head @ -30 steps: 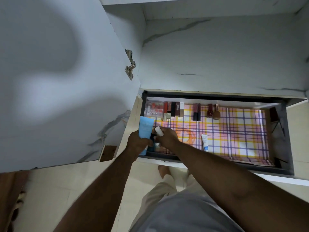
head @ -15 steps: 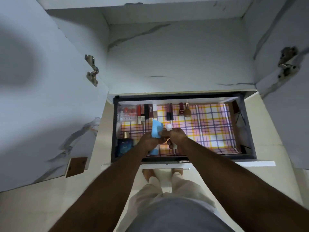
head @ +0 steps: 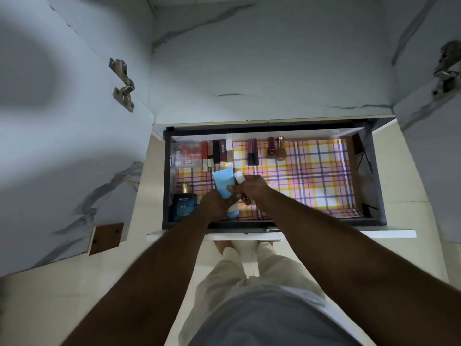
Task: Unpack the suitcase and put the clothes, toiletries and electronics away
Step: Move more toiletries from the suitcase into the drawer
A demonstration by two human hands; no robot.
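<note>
**Cabinet interior and surrounding floor**

White panels with grey marble veining form the back wall (head: 269, 58) of an open cabinet. Two doors stand swung outward: the left door (head: 62, 121) carries a metal hinge (head: 122, 84); the right door (head: 434, 136) carries another hinge (head: 446, 68), blurred at the frame edge. A brown wooden block (head: 106, 238) is fixed low on the left door. The floor (head: 50, 308) is pale cream tile. Light is dim, with soft shadow on the left door.
</note>
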